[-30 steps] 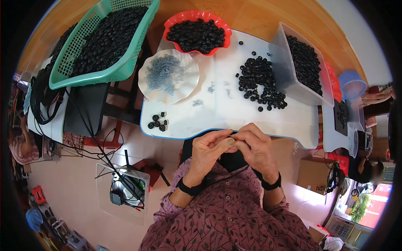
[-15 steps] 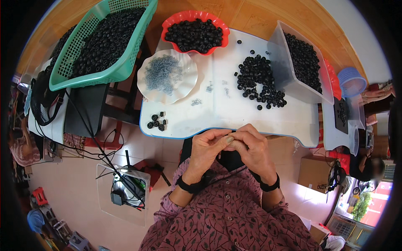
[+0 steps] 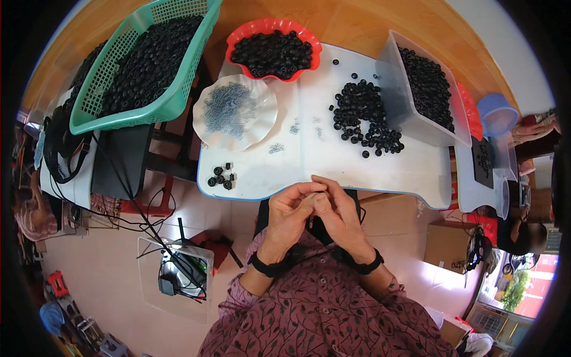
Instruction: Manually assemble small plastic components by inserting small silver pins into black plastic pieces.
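Note:
At the table's near edge my left hand (image 3: 285, 218) and my right hand (image 3: 341, 221) meet, fingertips pinched together. Whatever lies between them is too small or too hidden to make out. Just beyond, on the white table (image 3: 327, 172), lie little clusters of tiny greyish pieces (image 3: 276, 148). More of these fill part of a white scalloped plate (image 3: 267, 122). To the left of my hands sits a small group of black round parts (image 3: 219, 177). A larger heap of black round parts (image 3: 360, 110) is spread out at the right.
At the back stands a red scalloped bowl (image 3: 316, 58) of black parts. A green basket (image 3: 172, 113) at the far left and a clear plastic bin (image 3: 407, 122) at the right hold more. Cables (image 3: 119, 178) hang at the left, over a clear box (image 3: 143, 262) on the floor.
Both hands have shifted slightly left, still together. My right hand has turned, its fingers now straighter and pointing up toward the left fingertips.

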### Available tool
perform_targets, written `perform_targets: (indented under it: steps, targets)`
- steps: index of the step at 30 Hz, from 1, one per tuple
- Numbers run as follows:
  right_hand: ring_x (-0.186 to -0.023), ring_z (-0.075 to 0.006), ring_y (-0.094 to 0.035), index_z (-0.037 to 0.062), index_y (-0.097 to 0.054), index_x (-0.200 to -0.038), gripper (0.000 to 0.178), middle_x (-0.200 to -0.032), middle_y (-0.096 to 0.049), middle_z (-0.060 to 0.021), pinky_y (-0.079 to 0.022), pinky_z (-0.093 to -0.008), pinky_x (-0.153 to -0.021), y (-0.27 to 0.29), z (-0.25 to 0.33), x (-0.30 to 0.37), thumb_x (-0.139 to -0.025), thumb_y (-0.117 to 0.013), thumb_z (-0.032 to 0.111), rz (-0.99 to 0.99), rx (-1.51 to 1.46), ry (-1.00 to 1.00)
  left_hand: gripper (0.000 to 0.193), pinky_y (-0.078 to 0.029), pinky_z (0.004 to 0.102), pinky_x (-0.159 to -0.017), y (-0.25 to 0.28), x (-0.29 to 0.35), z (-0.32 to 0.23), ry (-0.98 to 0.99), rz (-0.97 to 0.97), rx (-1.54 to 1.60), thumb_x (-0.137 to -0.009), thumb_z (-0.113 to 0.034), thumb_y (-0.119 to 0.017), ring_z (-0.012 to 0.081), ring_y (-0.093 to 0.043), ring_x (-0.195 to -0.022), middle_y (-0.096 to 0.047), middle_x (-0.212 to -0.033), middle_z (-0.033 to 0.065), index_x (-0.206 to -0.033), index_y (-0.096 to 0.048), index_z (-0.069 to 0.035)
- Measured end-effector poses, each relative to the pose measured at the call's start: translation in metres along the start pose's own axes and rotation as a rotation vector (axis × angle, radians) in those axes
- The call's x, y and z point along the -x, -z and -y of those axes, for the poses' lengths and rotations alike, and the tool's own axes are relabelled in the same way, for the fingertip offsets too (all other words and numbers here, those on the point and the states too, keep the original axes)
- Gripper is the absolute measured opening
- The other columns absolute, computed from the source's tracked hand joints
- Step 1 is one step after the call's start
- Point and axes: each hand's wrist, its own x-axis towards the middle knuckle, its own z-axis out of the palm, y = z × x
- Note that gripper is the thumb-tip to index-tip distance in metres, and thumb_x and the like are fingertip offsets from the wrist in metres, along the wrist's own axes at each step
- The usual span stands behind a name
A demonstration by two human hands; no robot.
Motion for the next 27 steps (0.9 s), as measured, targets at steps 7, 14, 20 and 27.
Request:
perform_targets:
  steps: [7,14,20,27]
  targets:
    - [-0.084,-0.0149,-0.060,-0.0050,-0.046,-0.130,0.054,-0.090,-0.063,-0.0120,-0.048,-0.0269,-0.076,-0.004,0.003,-0.005,-0.097,-0.052,0.037,0.032,0.037,-0.017,0.019,-0.053,0.0302,-0.080,0.004,-0.002,0.001,-0.001,0.015,0.096,-0.091,-0.003,-0.060,0.0160,-0.063,-0.083,-0.066,-0.098,0.0124,-0.107,-0.062,0.007]
    - [-0.094,-0.0159,-0.061,-0.0014,-0.043,-0.135,0.046,-0.110,-0.061,-0.0125,-0.048,-0.0268,-0.085,0.009,0.003,-0.005,-0.103,-0.040,0.032,-0.061,-0.160,0.085,0.026,-0.056,0.0294,-0.075,-0.007,-0.009,-0.015,0.057,0.097,0.322,-0.094,-0.012,-0.060,0.0157,-0.063,-0.081,-0.066,-0.098,0.0148,-0.112,-0.061,0.007]
    - [-0.098,-0.0162,-0.061,0.0020,-0.051,-0.130,0.033,-0.119,-0.057,-0.0108,-0.048,-0.0269,-0.088,0.012,0.019,-0.006,-0.100,-0.049,0.015,-0.034,-0.148,0.205,0.033,-0.058,0.0290,-0.069,-0.003,-0.014,-0.010,0.021,0.122,0.389,-0.094,-0.012,-0.060,0.0164,-0.066,-0.081,-0.066,-0.098,0.0144,-0.121,-0.055,0.006]
    - [-0.083,-0.0125,-0.062,-0.0013,-0.065,-0.101,0.016,-0.116,-0.054,-0.0108,-0.054,-0.0234,-0.066,0.013,0.013,-0.014,-0.087,-0.066,0.005,-0.037,0.055,0.282,0.031,-0.057,0.0270,-0.062,0.004,-0.017,-0.009,-0.001,0.036,0.136,-0.094,-0.011,-0.060,0.0147,-0.066,-0.072,-0.067,-0.091,0.0102,-0.119,-0.056,0.006]
